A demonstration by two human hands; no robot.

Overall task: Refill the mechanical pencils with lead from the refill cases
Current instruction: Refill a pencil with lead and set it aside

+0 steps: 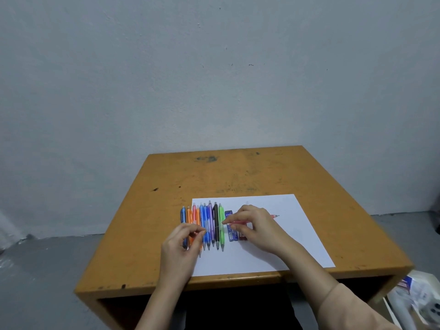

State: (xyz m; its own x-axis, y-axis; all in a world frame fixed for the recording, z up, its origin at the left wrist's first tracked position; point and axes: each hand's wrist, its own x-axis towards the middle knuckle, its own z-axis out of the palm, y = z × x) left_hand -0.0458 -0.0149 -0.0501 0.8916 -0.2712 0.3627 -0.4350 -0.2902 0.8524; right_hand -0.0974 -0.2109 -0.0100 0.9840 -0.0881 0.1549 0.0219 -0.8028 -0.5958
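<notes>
Pink pencil half hidden in right hand, left hand pinching lead

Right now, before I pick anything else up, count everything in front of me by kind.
Mechanical pencils: 10 (9 in the row, 1 pink pencil in the right hand)
Lead refill cases: 2, one blue, one dark red
Lead stick: 1, pinched by the left hand
Sheet of paper: 1
Total: 14

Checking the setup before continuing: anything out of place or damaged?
Little. The blue pencil at the row's left end lies off the paper, on the bare desk, whose top bears dark smudges. Nothing looks spilled.
</notes>
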